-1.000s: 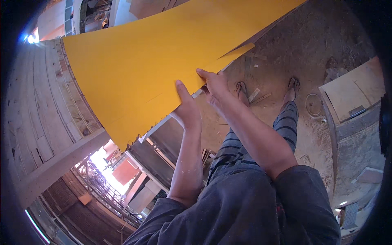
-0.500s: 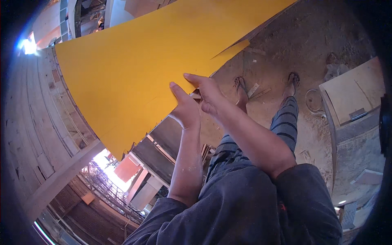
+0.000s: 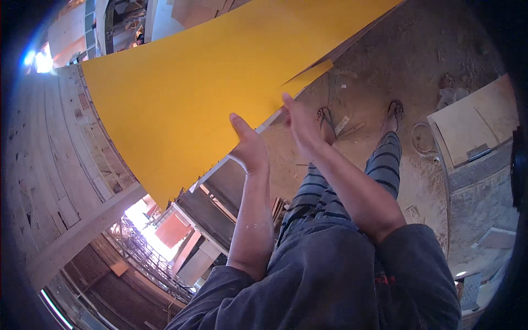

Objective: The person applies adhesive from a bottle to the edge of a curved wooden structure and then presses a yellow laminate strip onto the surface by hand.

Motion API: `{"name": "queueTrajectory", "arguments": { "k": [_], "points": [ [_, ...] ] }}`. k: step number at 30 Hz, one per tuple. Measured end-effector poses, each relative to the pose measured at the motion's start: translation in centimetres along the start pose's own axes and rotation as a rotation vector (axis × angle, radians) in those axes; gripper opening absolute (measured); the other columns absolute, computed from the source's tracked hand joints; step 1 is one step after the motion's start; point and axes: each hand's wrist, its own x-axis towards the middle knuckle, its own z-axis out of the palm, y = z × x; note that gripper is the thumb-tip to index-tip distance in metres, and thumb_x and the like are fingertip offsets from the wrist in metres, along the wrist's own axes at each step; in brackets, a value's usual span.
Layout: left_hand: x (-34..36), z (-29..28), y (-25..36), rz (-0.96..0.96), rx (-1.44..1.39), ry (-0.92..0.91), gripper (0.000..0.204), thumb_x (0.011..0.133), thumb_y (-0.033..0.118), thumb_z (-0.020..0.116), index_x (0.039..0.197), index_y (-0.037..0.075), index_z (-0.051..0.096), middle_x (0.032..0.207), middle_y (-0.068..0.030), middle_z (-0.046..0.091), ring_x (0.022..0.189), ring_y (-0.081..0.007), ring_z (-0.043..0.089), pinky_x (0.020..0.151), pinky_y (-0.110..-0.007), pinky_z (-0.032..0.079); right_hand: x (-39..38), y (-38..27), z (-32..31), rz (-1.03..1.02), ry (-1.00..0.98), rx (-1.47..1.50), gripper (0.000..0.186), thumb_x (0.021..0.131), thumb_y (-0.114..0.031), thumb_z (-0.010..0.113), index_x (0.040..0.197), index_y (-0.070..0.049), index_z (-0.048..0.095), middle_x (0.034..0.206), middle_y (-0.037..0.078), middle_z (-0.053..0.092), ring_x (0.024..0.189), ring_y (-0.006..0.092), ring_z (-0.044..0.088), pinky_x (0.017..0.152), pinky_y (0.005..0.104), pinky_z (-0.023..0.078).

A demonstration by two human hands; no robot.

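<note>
Tearing could be spread from the split strip by uneven pull: yellow sheet, at the right edge of the planked bench, looks pinched by left hand fingers; right hand grasp can't be told.

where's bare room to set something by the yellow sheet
Free: the yellow sheet left of the left hand; mostly, dirt floor between sheet and right foot. Crowded: the sheet's near edge at left and right hand; scrap wood by left foot.
</note>
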Motion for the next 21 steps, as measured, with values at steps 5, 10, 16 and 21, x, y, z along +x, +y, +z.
{"name": "queueTrajectory", "arguments": {
  "k": [5, 10, 16, 21],
  "points": [
    [-0.2, 0.2, 0.1, 0.006, 0.013, 0.008, 0.033, 0.105, 0.01, 0.058, 0.13, -0.011, 0.057, 0.13, -0.0238, 0.064, 0.113, -0.0332, 0.065, 0.096, -0.04, 0.054, -0.9, -0.1, -1.3, -1.164, 0.134, -0.912, 0.068, 0.076, -0.013, 0.072, 0.142, -0.016, 0.057, 0.141, 0.009, 0.059, 0.135, 0.0297, 0.05, 0.111, 0.0608, 0.035],
    [-0.3, 0.5, 0.1, -0.085, -0.147, 0.006, 0.036, 0.105, 0.011, 0.059, 0.131, -0.012, 0.055, 0.13, -0.0247, 0.063, 0.113, -0.0324, 0.066, 0.095, -0.04, 0.055, 0.0, 0.0, 0.6, -1.193, 0.048, -1.24, 0.072, 0.071, -0.007, 0.074, 0.14, -0.026, 0.061, 0.146, -0.007, 0.057, 0.145, 0.0254, 0.04, 0.115, 0.0658, 0.027],
    [0.0, 0.6, 0.1, -0.113, -0.13, 0.002, 0.035, 0.104, 0.012, 0.058, 0.131, -0.01, 0.055, 0.129, -0.0208, 0.063, 0.11, -0.0301, 0.065, 0.094, -0.041, 0.054, 1.5, 0.1, 0.4, -1.144, 0.144, -1.286, 0.069, 0.077, -0.008, 0.076, 0.141, -0.027, 0.061, 0.146, -0.01, 0.057, 0.146, 0.025, 0.039, 0.115, 0.0714, 0.024],
    [-0.2, 0.6, 0.6, -0.081, -0.094, 0.006, 0.034, 0.104, 0.01, 0.058, 0.131, -0.012, 0.055, 0.129, -0.0238, 0.063, 0.112, -0.0321, 0.066, 0.094, -0.04, 0.055, 2.3, 0.3, -0.6, -1.087, 0.146, -1.308, 0.068, 0.078, -0.008, 0.076, 0.141, -0.028, 0.06, 0.147, -0.01, 0.056, 0.147, 0.025, 0.038, 0.117, 0.0726, 0.022]
  ]
}}
